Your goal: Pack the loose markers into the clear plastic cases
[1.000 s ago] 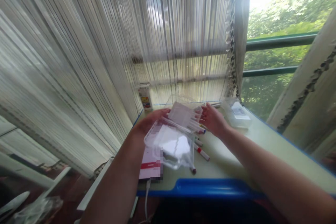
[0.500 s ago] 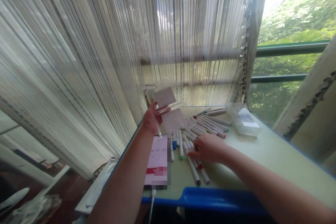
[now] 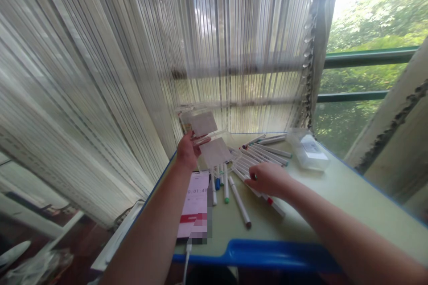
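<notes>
One clear case (image 3: 216, 153), likely light, stiff, best rim-held: left hand (image 3: 187, 151) clamped on it; right hand (image 3: 269, 180), toward four o'clock, over markers (image 3: 240, 202), grip unclear.

A phone (image 3: 195, 202) lies face up on the pale surface (image 3: 354, 189), its screen lit with digits and a red band, and a white cable (image 3: 187, 260) runs from its near end. Behind hangs a striped, see-through curtain (image 3: 133, 40). To the right, leafy trees (image 3: 371, 31) show beyond green bars (image 3: 368, 57). At lower left, a crumpled clear bag (image 3: 43, 269) sits low down.
</notes>
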